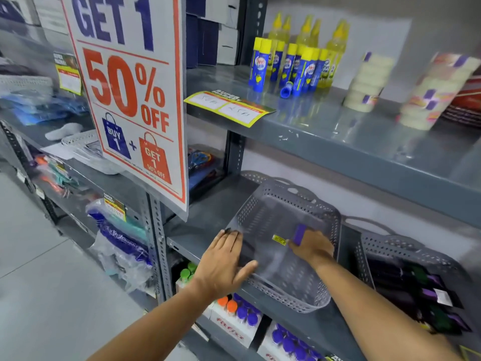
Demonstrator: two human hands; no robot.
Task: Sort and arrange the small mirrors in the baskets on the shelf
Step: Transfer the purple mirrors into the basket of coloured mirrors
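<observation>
**Mirror going into the middle basket**

The step in hand looks like placing: both hands are at the grey perforated basket (283,241) that sits on the middle shelf (208,217), tilted toward the near edge. The left hand (223,259) lies flat and open, fingers spread, against the basket's left rim, seemingly steadying it. The right hand (311,247) reaches inside and is closed round a small purple-edged piece (298,233), most likely the handle or frame of a small mirror; a clear, glossy sheet with a yellow sticker (279,239) spreads across the basket beside it, and motion blur makes it hard to say whether that is wrapping or the mirror face.

To the right, well apart, a second grey basket (390,246) already holds dark packs with purple and green ends (426,290), probably more mirrors, so the sorting seems partly done.

The next move, as I judge it, calls for laying the held item flat on the basket floor, letting go, then squaring the basket back on the shelf while the left hand keeps it from sliding off.

Readable writing: the hanging sign (130,95) says "GET 1 50% OFF" and "BUY 1 + GET 1 50% OFF". The yellow shelf tag (229,106) reads "SUPER MARKET". Boxes on the lower shelf (231,332) show red lettering like "Fit Fizz". The blue-and-yellow glue sticks (291,66) carry a label too blurred to read.
</observation>
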